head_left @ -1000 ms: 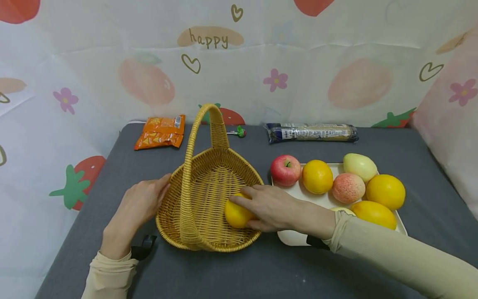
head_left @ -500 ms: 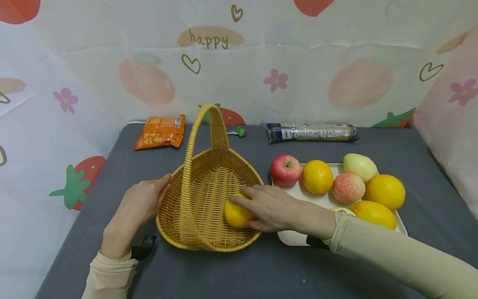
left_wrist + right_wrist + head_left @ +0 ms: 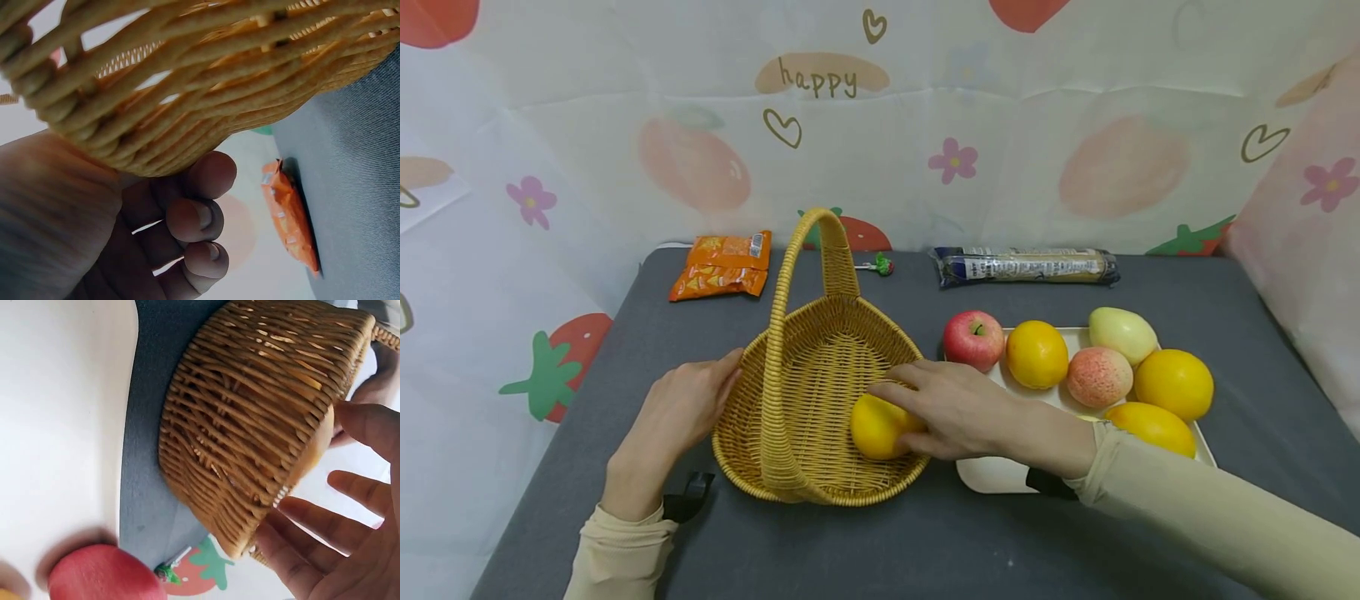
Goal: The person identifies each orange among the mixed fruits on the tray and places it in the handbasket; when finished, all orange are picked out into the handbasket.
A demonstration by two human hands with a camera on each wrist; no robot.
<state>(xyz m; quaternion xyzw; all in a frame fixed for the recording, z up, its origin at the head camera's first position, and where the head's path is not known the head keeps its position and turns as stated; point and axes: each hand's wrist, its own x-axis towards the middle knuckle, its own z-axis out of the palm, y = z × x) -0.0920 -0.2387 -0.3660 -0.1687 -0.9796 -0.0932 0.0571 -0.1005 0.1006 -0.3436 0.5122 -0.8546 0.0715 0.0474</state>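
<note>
A wicker basket (image 3: 820,367) with a tall arched handle stands left of the middle in the head view. My left hand (image 3: 688,404) grips its left rim; in the left wrist view, curled fingers (image 3: 200,222) show beside the weave. A smooth, round yellow-orange fruit (image 3: 876,429) lies inside the basket at the right. My right hand (image 3: 958,408) reaches over the right rim with its fingers loosely spread above and around the fruit. In the right wrist view, the fingers (image 3: 331,525) are parted close to the rim, and the fruit (image 3: 315,447) shows partly behind the weave.
To the right, a white tray (image 3: 996,475) holds an apple (image 3: 973,342), an orange (image 3: 1037,356), a peach (image 3: 1100,377) and several other fruits, partly behind the right forearm. Along the back lie an orange snack bag (image 3: 722,265), a lollipop (image 3: 880,264) and a long wrapped packet (image 3: 1026,266).
My right hand has loosened from the yellow-orange fruit and drawn slightly to the right, its fingers spreading. The fruit stays in the basket. My left hand has not moved.
</note>
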